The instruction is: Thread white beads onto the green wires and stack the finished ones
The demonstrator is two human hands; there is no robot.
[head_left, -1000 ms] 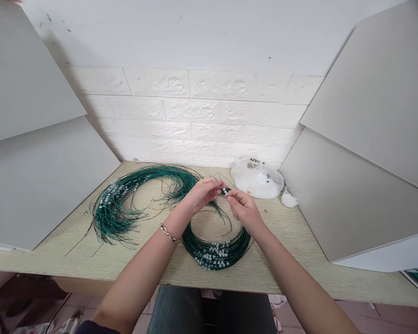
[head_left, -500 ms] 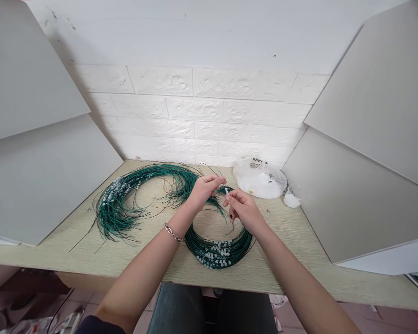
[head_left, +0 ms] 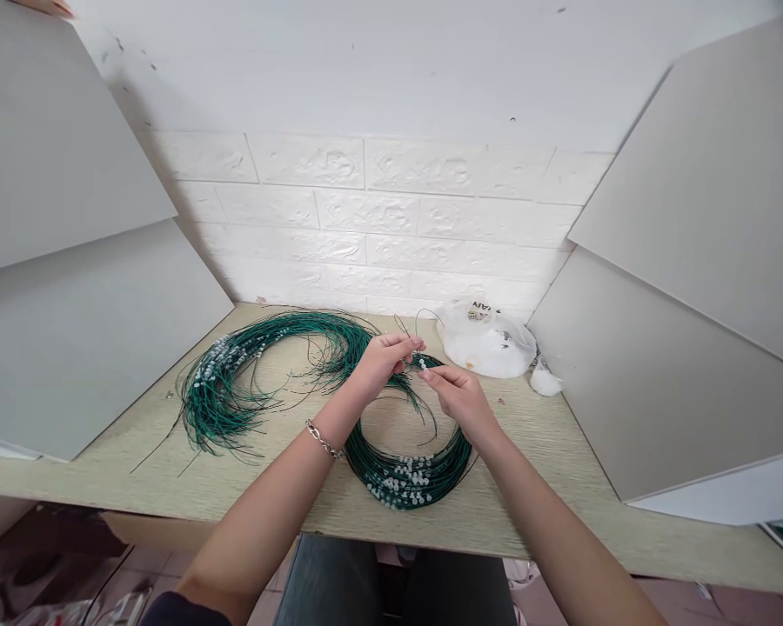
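Observation:
My left hand [head_left: 379, 362] and my right hand [head_left: 458, 396] meet above a coiled bundle of green cords [head_left: 408, 465] strung with small white beads. Both pinch one thin green cord [head_left: 420, 361], which carries a white bead between my fingertips; its loose ends curl up toward the wall. A silver chain bracelet [head_left: 320, 440] circles my left wrist. A second, larger bundle of green beaded cords [head_left: 235, 378] arcs across the wooden table [head_left: 548, 469] to the left.
A white plastic bag [head_left: 486, 341] of small white pieces lies at the back by the brick-pattern wall, a smaller white lump [head_left: 545, 380] beside it. Grey boards [head_left: 71, 330] stand on both sides of the table. My dark-trousered legs show below its front edge.
My right hand has risen slightly back to my left, fingertips again at the bead on the cord. The view shifted a little.

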